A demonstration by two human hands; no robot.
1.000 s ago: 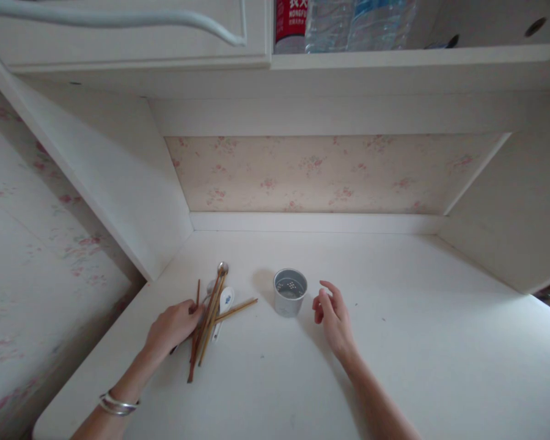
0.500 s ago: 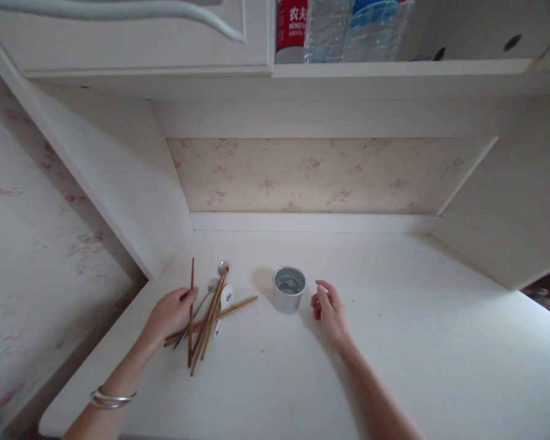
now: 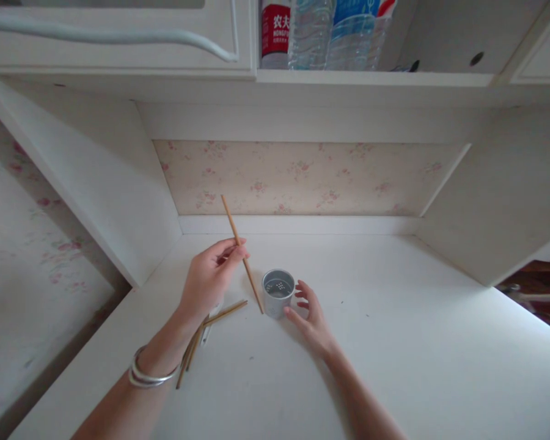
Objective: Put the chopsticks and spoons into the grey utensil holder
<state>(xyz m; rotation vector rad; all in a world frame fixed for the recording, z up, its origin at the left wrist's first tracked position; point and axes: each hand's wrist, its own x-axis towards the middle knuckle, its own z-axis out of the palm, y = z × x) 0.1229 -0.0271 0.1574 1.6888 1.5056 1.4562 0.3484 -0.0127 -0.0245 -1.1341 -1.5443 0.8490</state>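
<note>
My left hand pinches a wooden chopstick near its middle. The chopstick tilts, its upper end toward the back wall and its lower end just left of a grey metal utensil holder with holes in its bottom. Around the holder's right side, my right hand curves with fingers apart; whether the fingertips touch it I cannot tell. More chopsticks lie crossed on the table below my left hand, with part of a white spoon among them. My left hand and forearm hide the rest of the pile.
The white tabletop runs back to a low ledge under floral wallpaper. Overhead, a cabinet shelf holds several plastic bottles. White side panels close off left and right.
My left hand has lifted a chopstick from the pile and carried it right, close to the holder. My right hand has moved up against or near the holder, fingers spreading. The view has shifted slightly.
</note>
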